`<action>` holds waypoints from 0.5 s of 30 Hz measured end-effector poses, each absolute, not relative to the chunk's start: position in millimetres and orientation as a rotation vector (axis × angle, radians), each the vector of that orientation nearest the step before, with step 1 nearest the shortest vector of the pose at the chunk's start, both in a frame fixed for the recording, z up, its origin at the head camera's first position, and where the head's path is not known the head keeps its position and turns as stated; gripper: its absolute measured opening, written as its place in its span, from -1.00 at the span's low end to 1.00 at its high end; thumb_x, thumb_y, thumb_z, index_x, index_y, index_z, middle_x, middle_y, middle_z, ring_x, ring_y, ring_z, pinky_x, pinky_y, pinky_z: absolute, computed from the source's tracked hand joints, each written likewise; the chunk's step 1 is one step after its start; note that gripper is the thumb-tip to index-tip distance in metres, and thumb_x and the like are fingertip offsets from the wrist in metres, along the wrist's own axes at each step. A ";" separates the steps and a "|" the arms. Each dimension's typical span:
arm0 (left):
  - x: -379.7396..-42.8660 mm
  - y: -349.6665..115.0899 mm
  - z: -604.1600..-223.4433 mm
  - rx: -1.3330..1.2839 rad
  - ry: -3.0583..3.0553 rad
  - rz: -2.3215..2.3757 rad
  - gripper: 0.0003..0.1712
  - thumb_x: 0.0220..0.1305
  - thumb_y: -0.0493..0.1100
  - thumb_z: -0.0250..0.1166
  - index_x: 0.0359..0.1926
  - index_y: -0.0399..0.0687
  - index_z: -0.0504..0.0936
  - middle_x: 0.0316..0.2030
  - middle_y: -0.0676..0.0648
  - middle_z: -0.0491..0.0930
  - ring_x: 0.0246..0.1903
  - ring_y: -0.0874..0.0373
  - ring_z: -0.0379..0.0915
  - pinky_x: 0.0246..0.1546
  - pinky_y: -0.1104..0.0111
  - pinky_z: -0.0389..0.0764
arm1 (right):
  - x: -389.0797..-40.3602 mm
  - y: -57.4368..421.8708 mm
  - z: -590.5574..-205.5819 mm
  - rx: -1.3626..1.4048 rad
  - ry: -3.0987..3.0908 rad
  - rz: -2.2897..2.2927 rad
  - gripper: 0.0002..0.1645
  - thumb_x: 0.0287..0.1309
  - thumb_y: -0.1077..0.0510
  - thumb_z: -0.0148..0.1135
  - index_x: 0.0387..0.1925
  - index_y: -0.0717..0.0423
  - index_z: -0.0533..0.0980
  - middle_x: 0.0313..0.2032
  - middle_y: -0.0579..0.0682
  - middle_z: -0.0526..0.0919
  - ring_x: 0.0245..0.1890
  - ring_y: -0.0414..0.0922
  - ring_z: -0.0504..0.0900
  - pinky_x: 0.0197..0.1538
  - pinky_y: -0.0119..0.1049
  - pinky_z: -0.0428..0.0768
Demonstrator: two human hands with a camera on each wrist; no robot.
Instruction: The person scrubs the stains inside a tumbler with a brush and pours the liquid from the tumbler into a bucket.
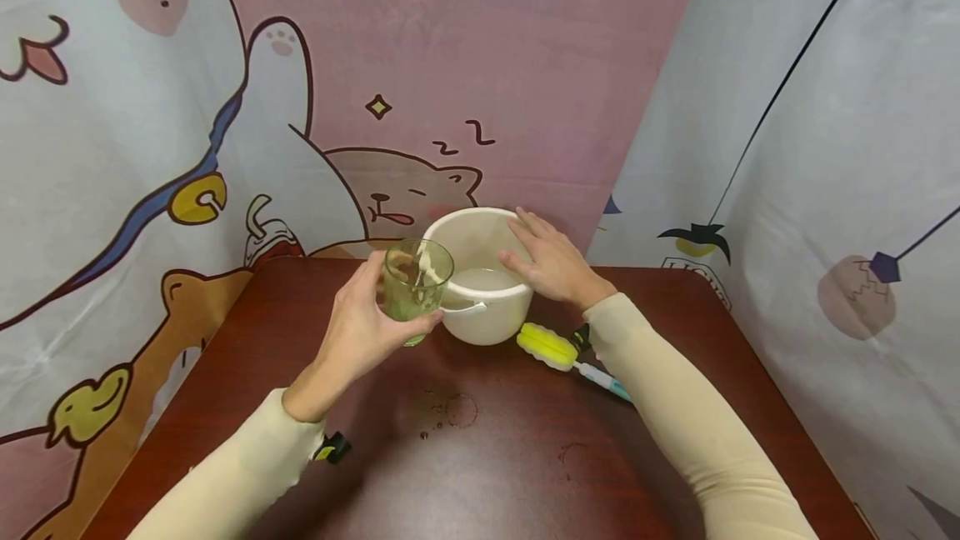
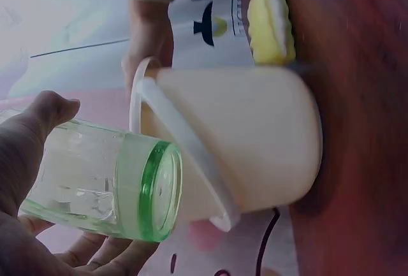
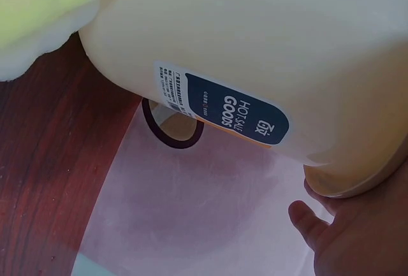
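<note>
My left hand (image 1: 362, 319) grips a clear green drinking glass (image 1: 408, 300), thumb on one side and fingers on the other. The glass is held up at the left of a white plastic bucket (image 1: 480, 325), overlapping its rim in the head view. In the left wrist view the green base of the glass (image 2: 159, 190) points toward the bucket. A shallow pool of cloudy liquid (image 1: 487, 279) lies in the bucket. My right hand (image 1: 553, 263) holds the bucket's right rim, its thumb over the inside and some fingers outside. The bucket's handle (image 2: 188, 145) hangs down its side.
A yellow and white sponge brush (image 1: 547, 346) with a white and teal handle lies on the dark red wooden table (image 1: 487, 490), right of the bucket. Water drops and a ring mark dot the table in front. Printed cloth hangs behind and along both sides.
</note>
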State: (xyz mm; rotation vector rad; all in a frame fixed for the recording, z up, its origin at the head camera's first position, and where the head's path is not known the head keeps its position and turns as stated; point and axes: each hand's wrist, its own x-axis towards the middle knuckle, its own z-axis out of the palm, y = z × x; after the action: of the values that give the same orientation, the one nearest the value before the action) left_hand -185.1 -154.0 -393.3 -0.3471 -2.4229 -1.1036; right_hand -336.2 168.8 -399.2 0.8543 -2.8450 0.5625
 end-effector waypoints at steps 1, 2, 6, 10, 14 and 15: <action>-187.7 -155.9 -390.6 -0.349 -2.423 -1.095 -0.06 0.07 0.11 0.90 0.39 0.13 0.61 0.08 0.00 0.75 0.01 0.05 0.74 -0.04 0.10 0.77 | -336.1 168.5 -399.2 0.856 -2.845 0.562 -0.01 0.75 -0.37 0.01 0.87 0.10 0.17 0.91 0.20 0.00 0.90 0.31 0.05 0.82 0.51 0.15; -190.8 -157.6 -388.6 -0.350 -2.424 -1.087 -0.06 0.08 0.11 0.90 0.40 0.13 0.61 0.07 0.00 0.77 -0.01 0.03 0.75 -0.06 0.11 0.77 | -336.3 168.2 -399.3 0.858 -2.845 0.561 -0.01 0.75 -0.37 0.01 0.87 0.10 0.17 0.91 0.20 0.00 0.90 0.31 0.05 0.82 0.50 0.16; -201.8 -162.1 -380.5 -0.352 -2.426 -1.049 -0.04 0.08 0.12 0.90 0.42 0.12 0.61 0.09 -0.03 0.82 0.01 -0.05 0.80 -0.06 0.06 0.77 | -337.1 167.5 -399.7 0.863 -2.832 0.550 -0.01 0.76 -0.37 0.01 0.87 0.11 0.19 0.90 0.23 0.03 0.90 0.31 0.07 0.81 0.50 0.17; -211.6 -164.3 -376.2 -0.357 -2.437 -1.006 0.00 0.06 0.11 0.90 0.46 0.08 0.60 0.16 -0.10 0.82 0.09 -0.12 0.79 0.02 -0.03 0.75 | -337.3 168.1 -398.5 0.875 -2.828 0.516 0.02 0.75 -0.40 -0.02 0.86 0.13 0.19 0.90 0.25 0.05 0.90 0.31 0.08 0.82 0.48 0.18; -219.6 -165.1 -371.7 -0.360 -2.464 -0.948 0.04 0.06 0.13 0.88 0.51 0.09 0.59 0.20 -0.15 0.79 0.15 -0.18 0.74 0.11 -0.13 0.72 | -337.2 170.9 -394.4 0.890 -2.865 0.427 0.08 0.74 -0.49 -0.09 0.88 0.11 0.14 0.91 0.22 0.00 0.92 0.26 0.04 0.86 0.40 0.12; -221.2 -165.4 -370.2 -0.356 -2.472 -0.934 0.06 0.06 0.14 0.88 0.53 0.11 0.58 0.21 -0.16 0.77 0.16 -0.19 0.73 0.14 -0.15 0.71 | -337.1 171.9 -392.8 0.892 -2.880 0.396 0.10 0.74 -0.52 -0.13 0.89 0.10 0.11 0.92 0.20 -0.02 0.92 0.23 0.02 0.88 0.37 0.08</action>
State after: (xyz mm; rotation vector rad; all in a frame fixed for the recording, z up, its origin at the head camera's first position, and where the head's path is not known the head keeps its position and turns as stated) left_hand -221.2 -165.4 -370.2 -0.3558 -2.4723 -0.9339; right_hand -337.1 171.9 -392.8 0.8917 -2.8799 0.3961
